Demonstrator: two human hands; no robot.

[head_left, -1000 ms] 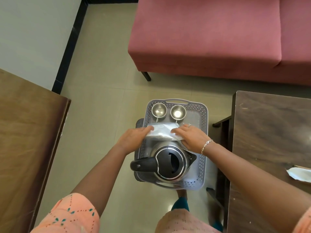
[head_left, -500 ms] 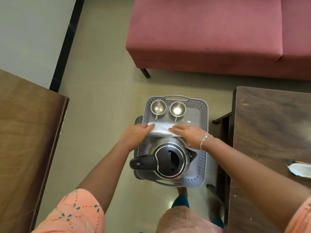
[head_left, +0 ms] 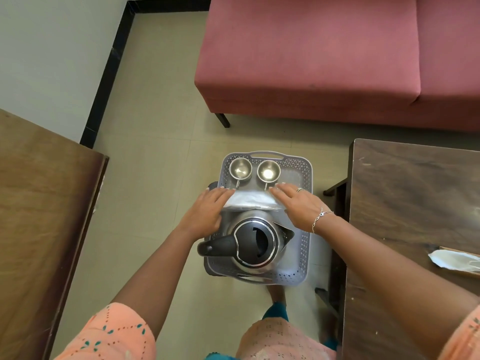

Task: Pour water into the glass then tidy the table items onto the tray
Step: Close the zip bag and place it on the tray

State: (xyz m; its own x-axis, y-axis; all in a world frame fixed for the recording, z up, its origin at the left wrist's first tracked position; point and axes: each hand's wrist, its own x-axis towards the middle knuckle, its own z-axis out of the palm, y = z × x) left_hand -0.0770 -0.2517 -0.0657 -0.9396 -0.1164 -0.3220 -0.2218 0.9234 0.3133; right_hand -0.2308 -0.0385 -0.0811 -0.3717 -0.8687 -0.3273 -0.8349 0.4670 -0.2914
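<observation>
A grey perforated tray (head_left: 307,245) rests on a low stool between two tables. At its far end stand two small steel cups (head_left: 240,169) (head_left: 268,172), one beside the other. A steel kettle (head_left: 255,242) with a black lid and handle fills the near half. Between cups and kettle lies a folded white napkin (head_left: 250,202). My left hand (head_left: 205,211) lies over its left end and my right hand (head_left: 298,203) over its right end, fingers stretched forward on top. The thumbs are hidden.
A dark wooden table (head_left: 415,203) stands close on the right, with a crumpled white tissue (head_left: 452,259) near its right edge. A brown table (head_left: 39,203) is on the left. A red sofa (head_left: 311,61) stands beyond the tray on the tiled floor.
Both hands have lowered the napkin onto the tray, and the fingers have flattened out over its ends. Kettle and cups have stayed in place.
</observation>
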